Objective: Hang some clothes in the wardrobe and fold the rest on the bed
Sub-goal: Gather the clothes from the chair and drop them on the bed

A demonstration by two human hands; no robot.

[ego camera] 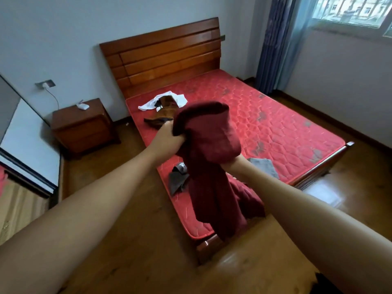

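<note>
The dark red garment (212, 141) hangs mid-frame over the bed (275, 124); it looks soft, limp and light. The left grip (169, 135) clenches its bunched upper edge. The right grip (236, 163) is hidden under the cloth, so I cannot tell its state; taking hold at two corners would probably spread it.

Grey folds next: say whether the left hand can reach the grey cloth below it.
Probably not yet: the left hand grips the maroon garment. The grey cloth lies uncovered just below, so once freed, likely yes.
</note>
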